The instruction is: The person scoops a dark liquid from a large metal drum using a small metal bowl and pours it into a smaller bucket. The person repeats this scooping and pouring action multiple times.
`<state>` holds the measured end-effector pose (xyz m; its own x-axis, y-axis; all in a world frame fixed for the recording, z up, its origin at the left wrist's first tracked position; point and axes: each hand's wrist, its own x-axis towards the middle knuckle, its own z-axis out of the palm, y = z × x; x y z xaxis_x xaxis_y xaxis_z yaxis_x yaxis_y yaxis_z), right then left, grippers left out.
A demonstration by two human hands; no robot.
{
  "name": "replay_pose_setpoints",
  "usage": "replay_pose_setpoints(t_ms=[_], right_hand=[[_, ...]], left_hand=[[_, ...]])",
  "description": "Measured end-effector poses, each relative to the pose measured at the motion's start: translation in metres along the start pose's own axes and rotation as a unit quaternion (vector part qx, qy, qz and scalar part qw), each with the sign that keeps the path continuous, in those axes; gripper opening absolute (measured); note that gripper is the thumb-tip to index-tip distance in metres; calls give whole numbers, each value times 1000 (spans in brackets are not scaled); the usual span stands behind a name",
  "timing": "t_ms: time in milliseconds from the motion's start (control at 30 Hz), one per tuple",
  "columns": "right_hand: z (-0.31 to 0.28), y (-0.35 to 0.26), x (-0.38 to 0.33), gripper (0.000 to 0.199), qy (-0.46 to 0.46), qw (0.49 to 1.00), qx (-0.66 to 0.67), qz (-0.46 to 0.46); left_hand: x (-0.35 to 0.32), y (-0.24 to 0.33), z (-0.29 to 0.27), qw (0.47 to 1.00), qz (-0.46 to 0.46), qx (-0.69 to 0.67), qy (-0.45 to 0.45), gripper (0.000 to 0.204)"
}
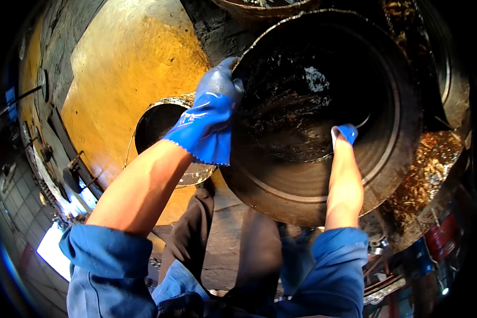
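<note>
While bent over a big dirty metal pot (323,175), left hand (217,90) in a blue glove, grip closed tight on the pot's rim at the top left. Right hand (346,132) deep inside the pot, only the blue glove cuff showing, grip hidden, cannot tell. Pot tipped toward the person, above the knees. Small shiny bucket (167,114) just left of it, by a yellow wall (127,58).

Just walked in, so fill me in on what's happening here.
A person in blue gloves and blue sleeves is working on a big, dark, grimy metal drum. The left hand grips its rim, while the right hand reaches down inside. A smaller shiny bucket sits beside it on the yellow floor.
</note>
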<state>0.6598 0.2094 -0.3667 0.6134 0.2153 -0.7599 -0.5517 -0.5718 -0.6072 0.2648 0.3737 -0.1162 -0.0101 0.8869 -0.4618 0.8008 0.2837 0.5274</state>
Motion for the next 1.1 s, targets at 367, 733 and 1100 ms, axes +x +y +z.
replay_pose_setpoints(t_ms=[367, 733, 1100], right_hand=[[140, -1, -106, 79, -175, 543, -784, -246], [154, 159, -107, 35, -99, 757, -600, -241], [39, 14, -196, 30, -337, 692, -626, 125]], left_hand=[[9, -24, 10, 996, 63, -13, 54, 34], [12, -36, 16, 995, 54, -25, 80, 31], [15, -31, 8, 993, 93, -43, 54, 28]])
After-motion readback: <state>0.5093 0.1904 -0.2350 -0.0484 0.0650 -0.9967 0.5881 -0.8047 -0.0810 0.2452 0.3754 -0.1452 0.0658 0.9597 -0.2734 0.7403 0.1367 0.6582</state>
